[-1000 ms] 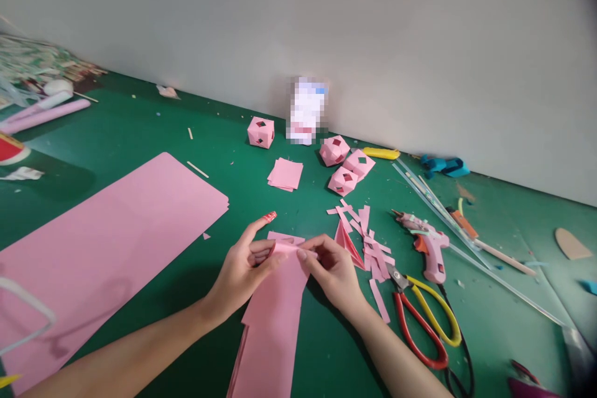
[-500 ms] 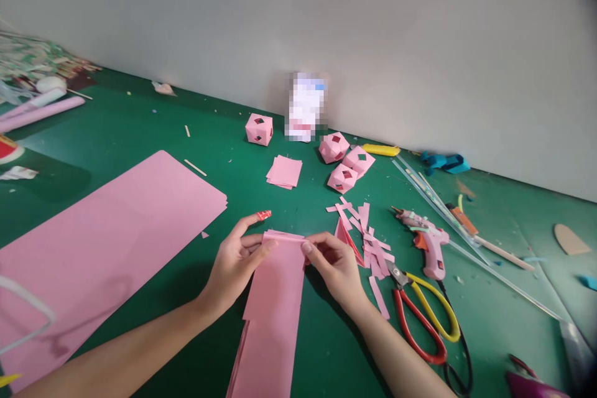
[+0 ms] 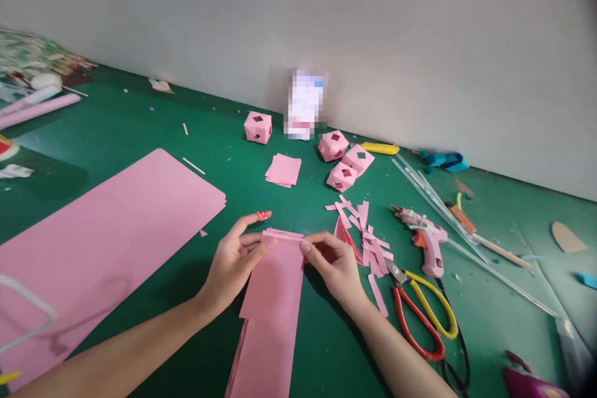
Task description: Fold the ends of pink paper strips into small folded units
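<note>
Both hands grip the far end of a long pink paper strip (image 3: 275, 280), which lies over more pink strips (image 3: 268, 360) toward me. My left hand (image 3: 237, 258) pinches the left corner between thumb and fingers, its index finger, with a red patterned nail, raised off the paper. Opposite it, my right hand (image 3: 333, 261) pinches the right corner. A narrow band of paper shows along the far edge between them; whether it is a fold or a second layer I cannot tell. Close to my right hand lie a folded pink piece (image 3: 346, 239) and several thin pink offcuts (image 3: 370, 242).
Large pink sheets (image 3: 116, 249) cover the left side. Pink paper squares (image 3: 283, 170) and several cut-out paper balls (image 3: 342, 176) lie farther back, near a blurred upright screen (image 3: 305, 102). Scissors (image 3: 422, 317), a pink glue gun (image 3: 431, 242) and a yellow cutter (image 3: 380, 148) are at right.
The view has shifted very slightly. Both hands keep their pinch on the strip's far end, and its near end has moved slightly left.
</note>
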{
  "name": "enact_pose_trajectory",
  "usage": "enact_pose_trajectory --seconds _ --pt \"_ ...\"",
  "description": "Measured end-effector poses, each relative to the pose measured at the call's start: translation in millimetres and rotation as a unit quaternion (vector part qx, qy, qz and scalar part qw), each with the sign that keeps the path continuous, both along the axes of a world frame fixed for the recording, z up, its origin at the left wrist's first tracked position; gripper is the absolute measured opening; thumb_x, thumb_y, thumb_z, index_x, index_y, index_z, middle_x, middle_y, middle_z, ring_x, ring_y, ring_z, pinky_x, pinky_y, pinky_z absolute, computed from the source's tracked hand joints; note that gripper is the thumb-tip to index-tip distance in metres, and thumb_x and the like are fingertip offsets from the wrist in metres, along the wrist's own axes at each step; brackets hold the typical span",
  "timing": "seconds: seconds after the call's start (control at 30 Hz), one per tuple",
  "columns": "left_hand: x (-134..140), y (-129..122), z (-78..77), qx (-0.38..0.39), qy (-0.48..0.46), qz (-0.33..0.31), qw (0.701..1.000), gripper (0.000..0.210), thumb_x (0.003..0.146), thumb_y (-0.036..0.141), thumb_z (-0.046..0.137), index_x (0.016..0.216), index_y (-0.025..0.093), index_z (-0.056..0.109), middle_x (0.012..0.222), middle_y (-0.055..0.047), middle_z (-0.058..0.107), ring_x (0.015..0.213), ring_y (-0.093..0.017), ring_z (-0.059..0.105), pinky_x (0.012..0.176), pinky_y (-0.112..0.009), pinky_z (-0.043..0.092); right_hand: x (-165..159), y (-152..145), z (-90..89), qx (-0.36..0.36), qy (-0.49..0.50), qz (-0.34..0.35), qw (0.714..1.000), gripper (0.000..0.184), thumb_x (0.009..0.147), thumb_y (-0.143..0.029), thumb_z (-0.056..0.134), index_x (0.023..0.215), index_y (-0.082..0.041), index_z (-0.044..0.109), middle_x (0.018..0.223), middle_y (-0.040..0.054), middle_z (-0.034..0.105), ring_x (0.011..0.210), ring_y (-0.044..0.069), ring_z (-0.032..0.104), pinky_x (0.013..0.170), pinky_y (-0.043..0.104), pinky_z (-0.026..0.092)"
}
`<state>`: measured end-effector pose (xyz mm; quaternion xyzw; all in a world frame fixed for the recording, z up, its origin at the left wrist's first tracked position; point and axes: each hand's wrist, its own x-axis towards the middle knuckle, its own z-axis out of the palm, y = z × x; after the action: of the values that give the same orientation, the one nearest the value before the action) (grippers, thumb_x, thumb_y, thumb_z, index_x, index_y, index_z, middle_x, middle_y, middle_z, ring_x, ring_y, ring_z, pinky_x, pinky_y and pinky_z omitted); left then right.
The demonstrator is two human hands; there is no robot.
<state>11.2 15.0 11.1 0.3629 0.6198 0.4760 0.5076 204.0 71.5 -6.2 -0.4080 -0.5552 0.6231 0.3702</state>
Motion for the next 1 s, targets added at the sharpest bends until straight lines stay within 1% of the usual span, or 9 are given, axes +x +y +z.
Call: enact_pose_trajectory --seconds 0.1,0.17,0.33,0.43,0.53,0.6,0.77,0.87,1.0 --pt "0.8 -0.1 -0.1 0.005 0.010 -0.011 1.000 0.056 0.086 0.048 0.072 0.131 0.016 0.060 0.117 -0.012 0.074 0.079 -0.019 0.071 0.064 -0.024 0.054 0.0 0.3 -0.1 -0.006 0.007 0.020 1.000 0.018 0.089 -0.038 0.072 0.089 -0.020 0.073 0.070 0.0000 0.067 0.059 0.012 0.060 0.057 0.023 0.050" --pt "1.3 -0.5 -0.1 0.010 0.017 -0.020 1.000 0.054 0.087 0.048 0.071 0.130 0.016 0.061 0.122 -0.013 0.072 0.077 -0.017 0.070 0.063 -0.024 0.053 0.1 0.4 0.3 -0.002 0.006 0.024 1.000 0.019 0.089 -0.038 0.072 0.086 -0.020 0.073 0.070 0.0001 0.067 0.060 0.012 0.060 0.056 0.023 0.050" --pt "1.4 -0.9 0.6 0.014 0.034 -0.027 0.999 0.053 0.087 0.049 0.070 0.128 0.016 0.062 0.135 -0.015 0.065 0.077 -0.016 0.069 0.063 -0.024 0.053 0.3 -0.2 0.9 0.001 -0.001 0.018 1.000 0.021 0.089 -0.038 0.072 0.081 -0.019 0.072 0.068 -0.0002 0.066 0.060 0.012 0.058 0.056 0.022 0.049" --pt "1.2 -0.8 0.7 0.012 0.037 -0.028 0.999 0.053 0.087 0.049 0.070 0.128 0.016 0.063 0.139 -0.015 0.063 0.075 -0.015 0.069 0.063 -0.024 0.053 0.4 -0.8 0.8 0.006 -0.002 0.015 1.000 0.022 0.089 -0.039 0.072 0.080 -0.019 0.071 0.067 0.0002 0.065 0.060 0.012 0.058 0.056 0.023 0.049" --pt "1.2 -1.0 0.8 0.015 0.037 -0.033 0.999 0.051 0.088 0.048 0.070 0.127 0.016 0.063 0.140 -0.015 0.063 0.078 -0.016 0.070 0.064 -0.024 0.053 0.6 -1.1 1.6 0.008 -0.001 0.016 1.000 0.022 0.089 -0.039 0.071 0.081 -0.019 0.071 0.069 0.0009 0.066 0.061 0.013 0.059 0.057 0.024 0.050" --pt "1.2 -1.4 1.1 0.015 0.036 -0.034 0.999 0.050 0.089 0.048 0.069 0.128 0.017 0.062 0.137 -0.015 0.065 0.081 -0.018 0.072 0.066 -0.025 0.055 0.5 -1.2 2.4 0.008 0.000 0.022 1.000 0.021 0.089 -0.040 0.071 0.083 -0.020 0.071 0.071 0.0014 0.067 0.061 0.013 0.060 0.058 0.025 0.051" --pt "1.5 -1.9 0.8 0.031 0.042 -0.044 0.998 0.050 0.089 0.047 0.068 0.127 0.015 0.061 0.118 -0.014 0.075 0.087 -0.023 0.074 0.069 -0.028 0.056 0.2 -2.1 2.5 0.009 -0.008 0.046 0.999 0.020 0.088 -0.040 0.073 0.091 -0.020 0.073 0.077 0.0031 0.071 0.065 0.015 0.063 0.061 0.027 0.052" --pt "1.4 -2.2 -1.1 0.045 0.054 -0.054 0.996 0.048 0.091 0.047 0.066 0.127 0.015 0.060 0.114 -0.014 0.077 0.089 -0.024 0.074 0.069 -0.028 0.056 0.0 -2.6 0.8 0.017 -0.004 0.043 0.999 0.017 0.089 -0.037 0.073 0.089 -0.020 0.073 0.075 0.0021 0.070 0.065 0.014 0.062 0.061 0.026 0.050" --pt "1.4 -3.0 -2.0 0.052 0.045 -0.063 0.996 0.046 0.092 0.045 0.066 0.128 0.016 0.057 0.103 -0.011 0.080 0.090 -0.024 0.075 0.073 -0.029 0.057 0.2 -2.6 -1.5 0.018 0.005 0.040 0.999 0.016 0.089 -0.036 0.073 0.087 -0.020 0.072 0.072 0.0010 0.069 0.063 0.014 0.061 0.061 0.026 0.049"
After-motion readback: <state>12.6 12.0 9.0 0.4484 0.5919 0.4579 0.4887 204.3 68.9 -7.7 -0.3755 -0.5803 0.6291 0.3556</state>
